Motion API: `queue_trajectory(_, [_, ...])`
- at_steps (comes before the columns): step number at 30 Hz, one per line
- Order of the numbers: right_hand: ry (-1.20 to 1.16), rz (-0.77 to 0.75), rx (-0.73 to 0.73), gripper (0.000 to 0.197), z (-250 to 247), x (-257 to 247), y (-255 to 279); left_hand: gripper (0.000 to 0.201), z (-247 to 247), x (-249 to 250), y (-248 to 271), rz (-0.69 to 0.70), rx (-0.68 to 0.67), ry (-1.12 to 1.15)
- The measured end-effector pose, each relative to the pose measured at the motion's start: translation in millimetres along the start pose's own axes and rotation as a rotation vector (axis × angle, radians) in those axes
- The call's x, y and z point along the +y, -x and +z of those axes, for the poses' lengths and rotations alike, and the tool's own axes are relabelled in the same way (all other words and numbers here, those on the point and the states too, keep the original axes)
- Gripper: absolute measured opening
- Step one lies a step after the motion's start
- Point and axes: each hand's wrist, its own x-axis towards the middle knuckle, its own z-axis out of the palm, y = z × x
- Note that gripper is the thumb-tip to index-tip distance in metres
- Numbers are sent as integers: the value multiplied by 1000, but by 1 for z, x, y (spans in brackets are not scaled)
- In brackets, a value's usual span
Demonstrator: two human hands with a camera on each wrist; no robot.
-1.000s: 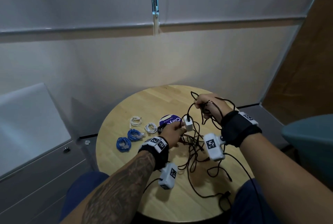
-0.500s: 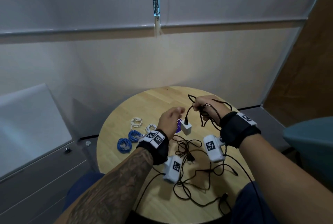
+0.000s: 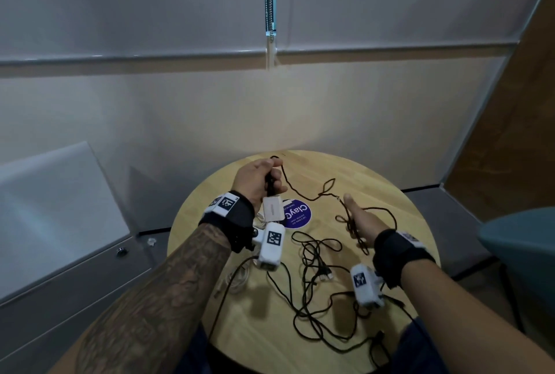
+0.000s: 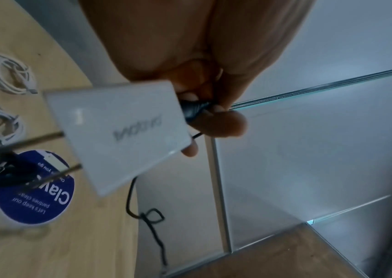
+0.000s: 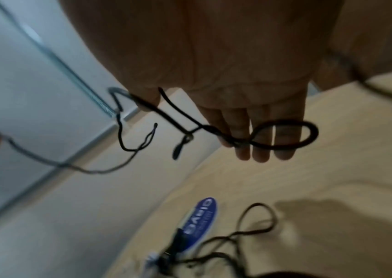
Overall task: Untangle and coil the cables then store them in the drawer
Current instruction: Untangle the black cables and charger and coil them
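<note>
My left hand (image 3: 270,182) is raised over the far side of the round wooden table (image 3: 375,181). It pinches the black plug (image 4: 193,109) of the black cable (image 3: 300,193), and the white charger (image 3: 272,208) hangs from that plug. The cable runs right to my right hand (image 3: 354,214), whose fingers (image 5: 261,143) are straight, with a cable loop (image 5: 308,131) draped around them. More tangled black cable (image 3: 312,286) lies on the table near me. Two coiled white cables (image 4: 4,73) lie on the table's left.
A grey drawer cabinet (image 3: 75,277) with a round lock (image 3: 121,251) stands left of the table. A purple round sticker (image 3: 298,213) marks the table's middle. A teal chair (image 3: 522,250) is at the right. The wall is just behind the table.
My left hand took hold of the plug at the charger and lifted it to the far left. My right hand released its grip, straightened its fingers and drew right, stretching the cable between them.
</note>
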Motion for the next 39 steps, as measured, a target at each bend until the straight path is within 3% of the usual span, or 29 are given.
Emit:
queue_trajectory(3, [583,-48,60,88,1,15,-1,21,1,6,0,-4,-17,-13])
queue_trajectory(5, [812,-56,51,71,0,19,-1,22,1,5,2,6,-26,-83])
queue_trajectory(8, [635,-202,65,48,-3,8,9,23,4,6,7,-24,-65,-157])
queue_trajectory(11, [244,-581,149,13,1,-19,25,23,12,11,15,-107,-156,-174])
queue_trajectory(13, [69,-740,109,34,6,-43,37,22,17,15,22,-143,-228,-157])
queue_trajectory(14, [28,-774,62,39,8,-53,37,22,20,18,25,-148,-255,-150])
queue_trajectory(17, [-32,-804,-59,17,7,-80,43,24,25,27,33,-133,-307,-138])
queue_trajectory(21, [-104,-806,106,27,-11,-105,46,26,22,40,42,-189,-444,-112])
queue_trajectory(24, [-215,-865,97,27,-5,-108,46,21,27,55,46,-167,-525,95])
queue_trajectory(28, [-14,-837,3,26,24,-78,51,21,30,77,37,-6,-405,413])
queue_trajectory(32, [6,-843,-103,23,31,-73,65,21,28,74,28,97,-226,521])
queue_trajectory(39, [208,-844,-190,21,12,-84,85,22,31,71,21,68,-27,722])
